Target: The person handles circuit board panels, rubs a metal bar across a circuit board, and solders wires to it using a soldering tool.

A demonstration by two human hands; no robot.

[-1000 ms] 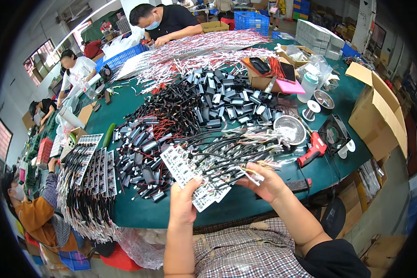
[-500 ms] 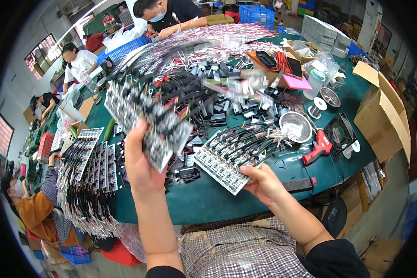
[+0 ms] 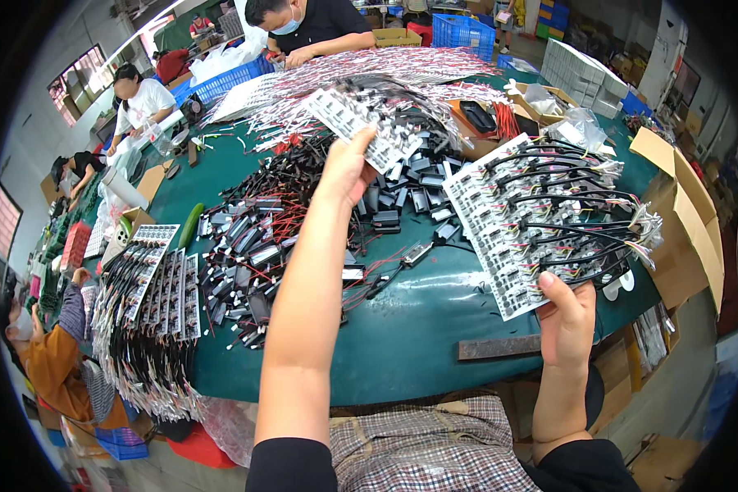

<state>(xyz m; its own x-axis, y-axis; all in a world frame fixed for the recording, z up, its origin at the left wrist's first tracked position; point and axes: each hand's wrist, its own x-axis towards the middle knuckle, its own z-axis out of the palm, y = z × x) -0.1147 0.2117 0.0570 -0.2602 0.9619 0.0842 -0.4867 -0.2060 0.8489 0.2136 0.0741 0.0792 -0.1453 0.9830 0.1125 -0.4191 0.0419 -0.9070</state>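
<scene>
My right hand grips a white circuit board panel by its near corner, thumb on top. Rows of black cables with pale stripped ends run across this panel and hang over its right side. Reaching forward over the pile, my left hand is closed on the edge of a second circuit board panel, whose wires trail off its far side, blurred. Beneath the left panel lies a heap of black plastic housings with red and black leads. More wired panels overlap at the table's left edge, cables drooping over it.
A dark metal bar lies near the front edge of the green table. Red and white wires cover the far side, where a masked person works. An open cardboard box stands at right; a green cucumber lies at left.
My left hand has carried its panel forward and right, over the heap. The right hand has raised its panel up and to the right; that panel now hides the heat gun and metal bowl.
</scene>
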